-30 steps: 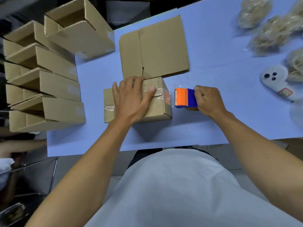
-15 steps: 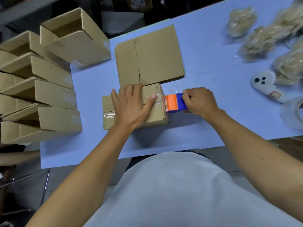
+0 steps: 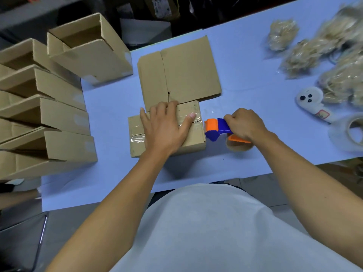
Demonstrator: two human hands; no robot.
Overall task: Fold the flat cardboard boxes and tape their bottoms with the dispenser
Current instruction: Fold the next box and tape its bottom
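Cardboard box [image 3: 193, 134], folded and turned bottom-up, sits at the centre of the blue surface [image 3: 245, 79], with clear tape laid along its bottom seam. The left hand [image 3: 167, 126] lies flat on that bottom, fingers extended and thumb stretched toward 3 o'clock; in the inspector's judgement it pins the flaps shut and steadies the box against the pull of the tape. The right hand [image 3: 245, 125] is clenched round the handle of the orange-and-blue tape dispenser [image 3: 217, 128], whose head sits just beside the box's 3 o'clock edge. This placement suggests the strip has run the seam and is being carried over the side wall or cut; whether the tape is already severed cannot be told.

A stack of flat cardboard blanks [image 3: 180, 73] lies at 12 o'clock, touching the box's far edge, within easy reach for the next fold. Finished boxes [image 3: 59, 118] are nested in a row at 9 o'clock, clear of the working zone. At 2 to 3 o'clock, well apart, lie bagged bundles of pale fibre [image 3: 306, 54], a white dispenser [image 3: 312, 101] and a spare tape roll [image 3: 349, 134].

Risk noted: lifting the left hand early may let the flaps spring open.
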